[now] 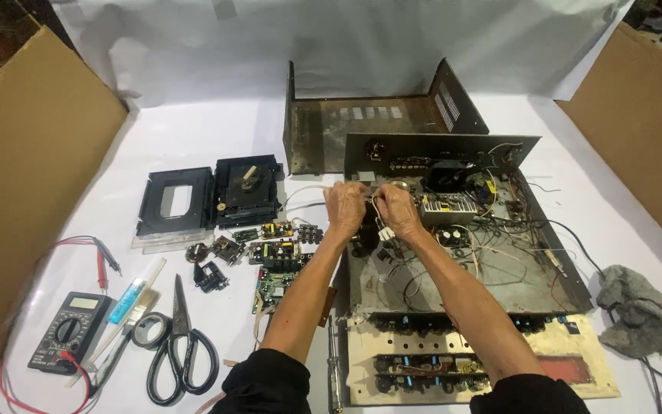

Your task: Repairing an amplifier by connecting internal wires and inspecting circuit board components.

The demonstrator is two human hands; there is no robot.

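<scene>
Both my hands meet over the left rear of an opened metal chassis point(553, 268) full of wires and parts. My left hand point(344, 209) grips a small dark part there; what it is I cannot tell. My right hand point(396, 211) pinches thin white wires that end in a small white connector point(385, 234), which dangles below the fingers. A silver boxed module point(447, 208) sits just right of my right hand, with a black round part point(446, 176) behind it.
The removed metal cover point(369, 126) stands behind the chassis. To the left lie a black disc drive point(247, 190), a black tray point(174, 203), small circuit boards point(273, 253), scissors point(181, 349), a tape roll point(149, 330), a multimeter point(70, 331) with its leads, and a syringe point(133, 295). A grey rag point(637, 307) lies right. Cardboard walls flank both sides.
</scene>
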